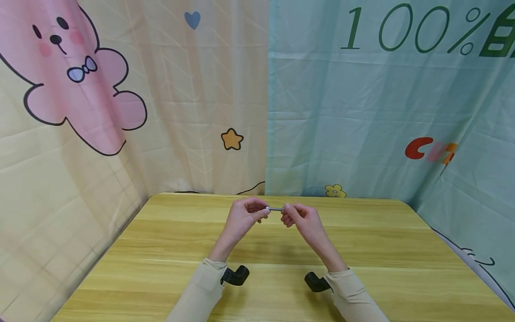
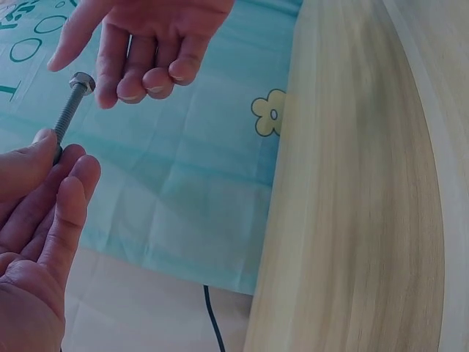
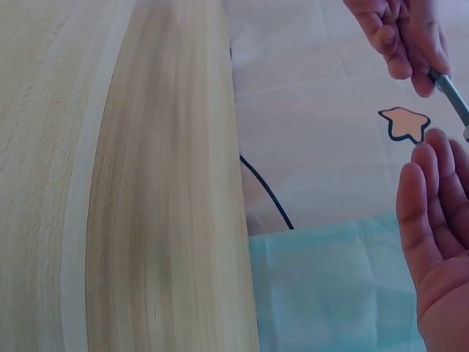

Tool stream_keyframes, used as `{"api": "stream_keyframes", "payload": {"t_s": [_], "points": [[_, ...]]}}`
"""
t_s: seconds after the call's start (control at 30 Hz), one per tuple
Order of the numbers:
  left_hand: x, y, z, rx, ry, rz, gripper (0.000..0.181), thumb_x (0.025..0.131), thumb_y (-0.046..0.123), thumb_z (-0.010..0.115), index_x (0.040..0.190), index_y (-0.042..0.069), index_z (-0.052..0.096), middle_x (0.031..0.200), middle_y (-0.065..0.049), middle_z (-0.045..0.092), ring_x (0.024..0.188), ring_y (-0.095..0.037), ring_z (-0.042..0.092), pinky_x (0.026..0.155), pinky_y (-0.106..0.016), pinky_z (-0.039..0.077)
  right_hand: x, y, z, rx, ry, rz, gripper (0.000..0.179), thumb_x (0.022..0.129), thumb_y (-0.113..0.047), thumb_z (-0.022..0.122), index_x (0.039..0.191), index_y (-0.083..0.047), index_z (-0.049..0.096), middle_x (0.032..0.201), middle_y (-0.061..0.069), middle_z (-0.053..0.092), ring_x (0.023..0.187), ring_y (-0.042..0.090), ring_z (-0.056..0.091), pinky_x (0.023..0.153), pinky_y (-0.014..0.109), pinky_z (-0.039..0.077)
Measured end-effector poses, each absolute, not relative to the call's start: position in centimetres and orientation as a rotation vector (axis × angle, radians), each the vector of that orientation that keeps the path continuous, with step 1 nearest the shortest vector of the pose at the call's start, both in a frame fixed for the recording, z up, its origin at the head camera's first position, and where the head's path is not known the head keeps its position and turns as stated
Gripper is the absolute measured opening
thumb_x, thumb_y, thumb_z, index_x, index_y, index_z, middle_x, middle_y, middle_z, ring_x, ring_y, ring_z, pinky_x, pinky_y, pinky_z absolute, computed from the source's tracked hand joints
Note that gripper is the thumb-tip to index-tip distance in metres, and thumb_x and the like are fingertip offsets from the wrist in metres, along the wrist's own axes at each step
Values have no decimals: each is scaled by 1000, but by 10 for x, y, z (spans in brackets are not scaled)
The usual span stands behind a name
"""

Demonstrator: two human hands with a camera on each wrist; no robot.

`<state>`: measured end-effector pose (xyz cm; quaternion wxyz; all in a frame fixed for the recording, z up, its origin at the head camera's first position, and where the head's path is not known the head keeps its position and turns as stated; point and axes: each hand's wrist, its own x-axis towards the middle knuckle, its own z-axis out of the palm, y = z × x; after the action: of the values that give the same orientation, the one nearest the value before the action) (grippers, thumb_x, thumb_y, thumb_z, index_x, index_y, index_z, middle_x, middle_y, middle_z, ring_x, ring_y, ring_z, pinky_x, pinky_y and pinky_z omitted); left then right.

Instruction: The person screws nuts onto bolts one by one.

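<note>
My left hand (image 1: 244, 218) pinches one end of a grey metal bolt (image 1: 276, 209) between thumb and fingers, above the table. The bolt's threaded shank (image 2: 69, 114) shows in the left wrist view, with a hexagonal nut (image 2: 83, 82) at its far end. My right hand (image 1: 301, 217) is at that nut end. In the left wrist view its thumb and fingers stand spread on either side of the nut, with no clear contact. The right wrist view shows the right hand's fingers (image 3: 432, 191) nearly straight. The left hand's fingertips hide the other bolt end.
A wood-grain table (image 1: 277, 255) lies under both hands. Printed curtains (image 1: 225, 89) hang behind it and at both sides. A black wrist camera (image 1: 236, 275) sits on the left sleeve, and another black camera (image 1: 316, 282) on the right.
</note>
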<state>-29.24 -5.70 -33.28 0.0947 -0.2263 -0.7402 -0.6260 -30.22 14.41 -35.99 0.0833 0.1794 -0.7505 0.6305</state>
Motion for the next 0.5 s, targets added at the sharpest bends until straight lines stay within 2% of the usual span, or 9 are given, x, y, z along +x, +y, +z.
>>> {"api": "stream_keyframes", "payload": {"t_s": [0.1, 0.23, 0.33, 0.5], "points": [[-292, -58, -332, -667, -2193, -1860, 10, 88, -3, 70, 97, -8, 70, 88, -22, 70, 68, -11, 63, 60, -25, 52, -308, 146, -366, 535, -2224, 1886, 23, 101, -19, 58, 110, 1, 66, 98, 18, 66, 88, 31, 62, 78, 41, 56], [-291, -59, -331, -662, -2197, -1863, 11, 89, -2, 69, 98, -8, 70, 89, -23, 70, 69, -12, 62, 60, -23, 51, -305, 146, -363, 625, -2213, 1810, 25, 97, -8, 63, 121, -2, 61, 112, 16, 63, 102, 33, 59, 81, 33, 55], [-291, -60, -331, -656, -2201, -1864, 11, 90, -1, 69, 99, -7, 70, 89, -21, 70, 69, -13, 62, 60, -24, 51, -296, 144, -355, 708, -2194, 1765, 27, 93, 0, 66, 118, 2, 59, 113, 19, 61, 105, 35, 58, 82, 32, 55], [-292, -61, -332, -666, -2202, -1870, 12, 90, -1, 69, 99, -8, 70, 90, -22, 70, 70, -13, 62, 61, -23, 51, -288, 140, -347, 756, -2164, 1738, 21, 90, 8, 64, 111, 10, 60, 109, 21, 60, 99, 34, 59, 80, 30, 55]]}}
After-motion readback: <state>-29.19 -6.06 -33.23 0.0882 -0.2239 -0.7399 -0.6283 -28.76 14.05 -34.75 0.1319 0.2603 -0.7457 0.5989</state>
